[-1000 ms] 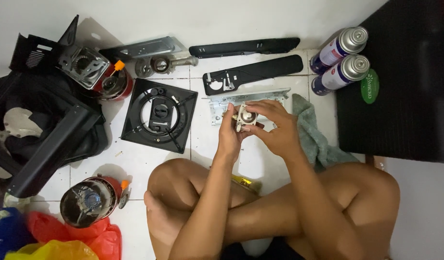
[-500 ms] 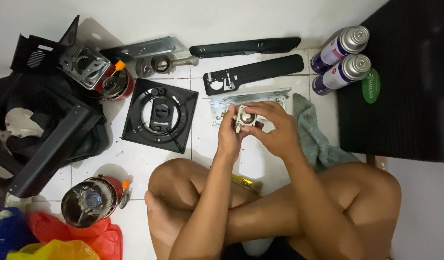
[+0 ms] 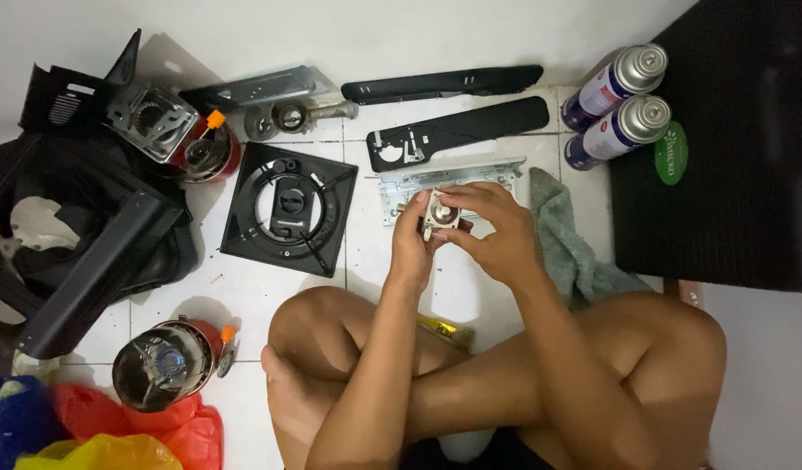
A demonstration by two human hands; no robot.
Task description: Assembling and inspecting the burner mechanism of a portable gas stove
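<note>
I sit cross-legged on a white tiled floor. Both hands hold a small square metal part [image 3: 440, 211] with a round opening, just above a silver metal bracket [image 3: 449, 177] lying on the tiles. My left hand [image 3: 412, 239] grips the part from the left and below. My right hand [image 3: 497, 231] pinches it from the right, fingers curled over its top edge. A black square burner plate [image 3: 290, 209] lies to the left of my hands.
Two black plastic strips [image 3: 457, 130] and two spray cans [image 3: 618, 109] lie beyond the hands. A grey cloth [image 3: 568, 248] lies at right beside a black mat [image 3: 723, 148]. Red gas canisters [image 3: 166, 365], black casing parts [image 3: 88, 261] and coloured plastic bags [image 3: 105, 435] fill the left side.
My fingers have shifted slightly on the small metal part, turning it a little. Everything else stays where it was.
</note>
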